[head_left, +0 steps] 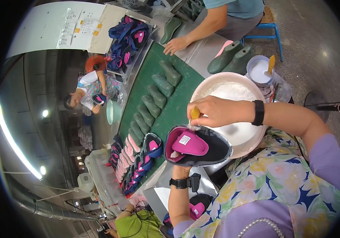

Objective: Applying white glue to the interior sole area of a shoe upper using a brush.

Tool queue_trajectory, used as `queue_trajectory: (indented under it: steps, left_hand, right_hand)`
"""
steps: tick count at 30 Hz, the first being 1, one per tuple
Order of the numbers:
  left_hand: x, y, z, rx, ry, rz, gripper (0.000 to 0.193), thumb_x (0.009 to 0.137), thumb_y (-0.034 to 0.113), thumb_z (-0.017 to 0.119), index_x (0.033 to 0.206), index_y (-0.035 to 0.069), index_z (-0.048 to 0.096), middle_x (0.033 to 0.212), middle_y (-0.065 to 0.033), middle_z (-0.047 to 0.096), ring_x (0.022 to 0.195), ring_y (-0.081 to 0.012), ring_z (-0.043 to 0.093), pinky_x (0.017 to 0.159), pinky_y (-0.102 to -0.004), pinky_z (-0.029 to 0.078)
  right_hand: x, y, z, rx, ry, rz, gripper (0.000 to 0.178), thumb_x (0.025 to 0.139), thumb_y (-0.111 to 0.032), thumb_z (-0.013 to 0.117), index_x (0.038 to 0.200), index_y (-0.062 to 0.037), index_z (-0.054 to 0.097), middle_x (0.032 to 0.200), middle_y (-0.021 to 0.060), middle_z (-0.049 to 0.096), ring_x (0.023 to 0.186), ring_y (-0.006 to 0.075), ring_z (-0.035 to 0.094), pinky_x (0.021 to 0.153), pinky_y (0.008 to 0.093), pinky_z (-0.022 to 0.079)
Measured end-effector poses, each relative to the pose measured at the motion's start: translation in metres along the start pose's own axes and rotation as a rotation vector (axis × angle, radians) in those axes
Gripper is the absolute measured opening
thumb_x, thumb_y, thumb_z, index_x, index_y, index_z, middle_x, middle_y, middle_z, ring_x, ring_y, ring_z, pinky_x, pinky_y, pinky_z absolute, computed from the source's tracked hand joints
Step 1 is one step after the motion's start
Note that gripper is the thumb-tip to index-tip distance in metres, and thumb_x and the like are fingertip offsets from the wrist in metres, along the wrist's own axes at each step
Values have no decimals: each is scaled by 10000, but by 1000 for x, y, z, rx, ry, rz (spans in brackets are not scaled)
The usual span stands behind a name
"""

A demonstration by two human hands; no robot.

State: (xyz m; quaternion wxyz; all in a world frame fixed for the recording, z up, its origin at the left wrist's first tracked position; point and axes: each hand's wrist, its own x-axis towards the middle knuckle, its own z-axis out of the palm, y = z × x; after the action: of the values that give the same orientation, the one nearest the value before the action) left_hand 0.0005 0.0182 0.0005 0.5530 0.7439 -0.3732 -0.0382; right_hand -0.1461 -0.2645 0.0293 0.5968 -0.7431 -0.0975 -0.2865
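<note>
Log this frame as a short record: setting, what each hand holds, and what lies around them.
setting: shoe workshop, green conveyor belt
left hand: inside dark shoe upper with pink lining, holding it up
right hand: gripping yellow-handled brush, tip at the upper's rim
behind hands: pale bowl of white paste
on belt: row of green shoe lasts, finished uppers
others: a co-worker's hand resting at belt edge

A shoe upper (197, 146) sat on the left hand (182, 171), just before a bowl (233, 89). The right hand (213, 112) hovered over both. Left of them, a row of shoe lasts (154, 101) lay along a conveyor belt (178, 107).
</note>
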Motion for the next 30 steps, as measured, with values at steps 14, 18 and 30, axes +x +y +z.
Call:
queue_trajectory:
  steps: [14,18,30]
  left_hand:
    - [-1,3,-30,218,60,135,562,996,293,572,1468,54,382,1375,-155,550,1254,-303,562,1056,-433,479]
    - [2,2,-39,297,119,157,569,993,290,577,1469,51,378,1378,-158,547,1257,-306,561,1058,-432,477]
    - [5,-27,-34,357,194,66,551,992,279,582,1456,51,391,1361,-161,557,1231,-310,574,1026,-429,493]
  right_hand:
    - [-15,-6,-13,-63,-12,36,179,904,-213,690,958,-51,637,836,138,678,739,311,670,705,375,514]
    - [-34,-11,-15,-107,-87,221,152,905,-189,694,952,-55,641,851,124,695,752,278,683,711,359,524]
    - [-33,-22,21,57,-74,1,120,906,-135,689,957,-49,623,894,118,671,814,296,678,732,368,528]
